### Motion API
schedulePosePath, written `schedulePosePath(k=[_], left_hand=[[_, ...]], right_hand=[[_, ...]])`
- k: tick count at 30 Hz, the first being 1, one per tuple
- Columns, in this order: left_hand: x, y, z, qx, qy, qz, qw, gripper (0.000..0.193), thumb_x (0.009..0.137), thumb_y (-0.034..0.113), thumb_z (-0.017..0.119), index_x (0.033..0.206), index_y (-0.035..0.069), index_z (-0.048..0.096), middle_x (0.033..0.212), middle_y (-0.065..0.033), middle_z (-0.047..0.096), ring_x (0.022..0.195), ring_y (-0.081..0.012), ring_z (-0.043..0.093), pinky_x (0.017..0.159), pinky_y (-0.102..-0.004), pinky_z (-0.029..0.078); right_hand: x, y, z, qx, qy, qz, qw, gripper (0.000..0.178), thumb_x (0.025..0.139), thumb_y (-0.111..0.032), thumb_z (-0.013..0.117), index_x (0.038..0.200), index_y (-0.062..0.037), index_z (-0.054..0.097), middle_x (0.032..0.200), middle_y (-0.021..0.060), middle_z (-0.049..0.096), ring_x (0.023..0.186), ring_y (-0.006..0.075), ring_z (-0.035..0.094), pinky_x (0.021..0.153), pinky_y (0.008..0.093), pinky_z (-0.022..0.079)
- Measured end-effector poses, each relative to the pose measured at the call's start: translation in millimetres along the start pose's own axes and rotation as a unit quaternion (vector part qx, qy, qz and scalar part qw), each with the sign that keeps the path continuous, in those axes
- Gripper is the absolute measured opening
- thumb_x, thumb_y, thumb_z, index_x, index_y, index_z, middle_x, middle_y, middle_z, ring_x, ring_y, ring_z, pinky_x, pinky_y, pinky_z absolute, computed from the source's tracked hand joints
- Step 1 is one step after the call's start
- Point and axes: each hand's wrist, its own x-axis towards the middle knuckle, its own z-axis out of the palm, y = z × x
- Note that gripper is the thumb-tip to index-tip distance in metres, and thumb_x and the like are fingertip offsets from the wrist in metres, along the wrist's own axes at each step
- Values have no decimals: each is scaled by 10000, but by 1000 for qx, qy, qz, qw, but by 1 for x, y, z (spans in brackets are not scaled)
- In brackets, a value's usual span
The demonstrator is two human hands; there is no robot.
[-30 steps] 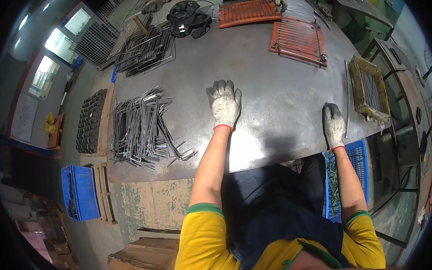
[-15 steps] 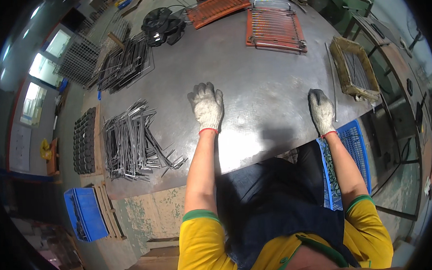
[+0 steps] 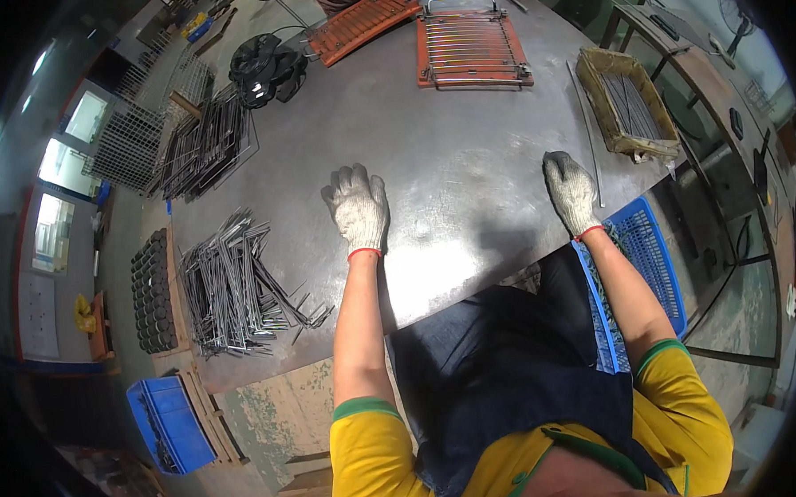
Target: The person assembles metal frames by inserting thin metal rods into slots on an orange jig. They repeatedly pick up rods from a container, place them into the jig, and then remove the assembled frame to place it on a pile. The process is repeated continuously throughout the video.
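Left hand (image 3: 356, 208), gloved, palm down on bare counter (image 3: 447, 149), fingers loosely spread. Right hand (image 3: 571, 194), gloved too, palm side down by counter's near edge; can't tell whether its fingers are curled or straight. From left hand: loose rods (image 3: 231, 287) heaped at 8 o'clock, wire frames (image 3: 205, 152) piled at 10, orange rack (image 3: 472, 45) at 1. From right hand: long rod (image 3: 585, 129) just beside, between 12 and 3; tan tray (image 3: 597, 96) at 1, blue basket (image 3: 654, 246) past counter edge at 4.
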Motion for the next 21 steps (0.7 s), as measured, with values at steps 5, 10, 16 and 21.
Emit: schedulePosePath(k=[5, 10, 16, 21], left_hand=[[0, 1, 0, -6, 16, 5, 1000, 231, 922, 244, 570, 1046, 56, 623, 1043, -120, 612, 1072, -306, 550, 950, -458, 394], [0, 0, 0, -2, 17, 6, 1000, 232, 926, 251, 568, 1042, 56, 619, 1035, -122, 608, 1070, -309, 552, 947, -458, 395], [1, 0, 1, -4, 13, 3, 1000, 237, 923, 254, 571, 1051, 59, 614, 1045, -123, 608, 1073, -309, 554, 946, -460, 396], [4, -1, 6, -6, 20, 2, 1000, 243, 923, 257, 573, 1058, 59, 613, 1049, -128, 610, 1073, -310, 558, 946, -462, 397]], right_hand=[[1, -5, -2, -6, -8, 23, 1000, 255, 989, -309, 548, 1092, -99, 649, 1026, 169, 702, 928, 399, 667, 800, 495, 523], [1, -6, -3, -10, -6, 20, 1000, 257, 990, -312, 548, 1094, -101, 650, 1024, 168, 704, 925, 400, 669, 802, 494, 526], [1, -2, -1, -13, -3, 10, 1000, 259, 990, -314, 545, 1096, -103, 651, 1035, 166, 704, 939, 394, 669, 811, 491, 527], [0, 0, 0, -16, -10, 14, 1000, 275, 994, -327, 535, 1102, -103, 652, 1039, 166, 703, 948, 391, 668, 814, 491, 525]])
